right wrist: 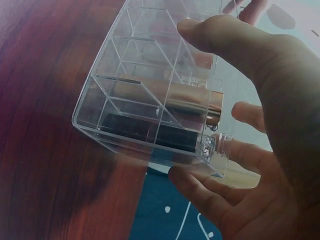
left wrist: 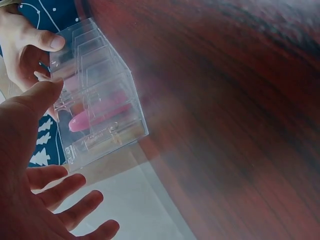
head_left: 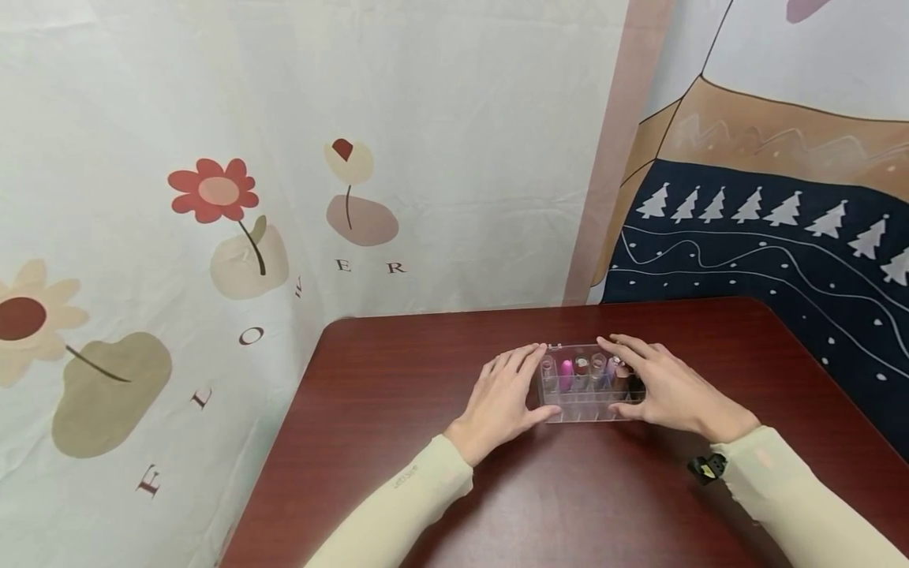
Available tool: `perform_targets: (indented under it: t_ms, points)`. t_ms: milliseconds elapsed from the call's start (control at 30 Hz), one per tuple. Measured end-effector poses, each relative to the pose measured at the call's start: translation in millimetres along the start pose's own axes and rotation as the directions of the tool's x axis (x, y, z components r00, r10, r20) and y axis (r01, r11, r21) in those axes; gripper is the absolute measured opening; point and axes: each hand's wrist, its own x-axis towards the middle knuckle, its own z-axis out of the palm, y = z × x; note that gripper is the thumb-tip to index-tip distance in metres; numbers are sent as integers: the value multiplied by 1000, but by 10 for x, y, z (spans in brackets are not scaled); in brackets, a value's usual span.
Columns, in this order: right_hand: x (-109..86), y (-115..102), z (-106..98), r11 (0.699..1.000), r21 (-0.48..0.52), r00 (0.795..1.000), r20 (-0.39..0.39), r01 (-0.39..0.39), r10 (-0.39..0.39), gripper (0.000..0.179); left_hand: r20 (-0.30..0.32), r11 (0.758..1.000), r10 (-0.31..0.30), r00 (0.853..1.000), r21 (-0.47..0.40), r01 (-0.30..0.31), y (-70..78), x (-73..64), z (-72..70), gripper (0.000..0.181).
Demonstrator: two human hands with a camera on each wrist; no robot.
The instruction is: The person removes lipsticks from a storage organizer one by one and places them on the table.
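Observation:
A clear plastic lipstick organizer (head_left: 582,408) with divided compartments stands on the table between both hands. Cosmetics fill its back row, among them a bright pink tube (left wrist: 97,119), a gold tube (right wrist: 192,102) and a dark tube (right wrist: 150,132). My left hand (head_left: 497,398) is at the left end, thumb by the front and index fingertip by the back corner; its other fingers spread loosely past that end. Around the right end my right hand (head_left: 675,386) holds the organizer, thumb at the front and fingers bent behind it. The front compartments hold nothing visible.
The reddish-brown table (head_left: 412,363) has rounded far corners. Behind it hangs a pale flower-printed cloth (head_left: 469,118), with a navy tree-patterned cloth (head_left: 724,260) along the right. A small black device (head_left: 708,468) is at the right wrist, beside the cream sleeve (head_left: 781,481).

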Motion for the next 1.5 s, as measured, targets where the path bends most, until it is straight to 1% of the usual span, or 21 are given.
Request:
perform_targets:
  t_ms: [133,267,433,500,700,1033,1167,1300,1500]
  points:
    - [15,-44,5,1000,1,1000,8,9,-9,109,4,1000,4,1000,3,-4,-46,-26,-4,106]
    - [27,-76,17,1000,3,1000,12,15,-15,110,10,1000,-5,1000,-9,5,-83,-64,-22,106]
    - [41,-100,55,999,2,999,-2,52,-52,110,12,1000,-13,1000,0,13,-133,-118,-74,106]
    - [49,-112,70,998,11,998,-9,66,-66,109,12,1000,-16,1000,4,16,-159,-144,-96,106]
    - [75,-150,101,996,54,997,-9,74,-73,111,18,1000,-21,1000,-4,22,-232,-231,-146,105]
    - [97,-237,108,982,107,987,15,155,-158,105,18,999,-40,999,-29,40,-357,-379,-211,106]
    - [115,-268,135,979,125,986,10,163,-165,103,16,999,-45,999,-28,45,-404,-431,-241,107]
    - [138,-298,178,978,120,986,-10,168,-168,102,17,998,-45,999,-32,46,-451,-479,-289,107]
    - [187,-377,197,973,111,980,-25,200,-199,100,12,998,-51,999,-37,52,-515,-566,-354,107]
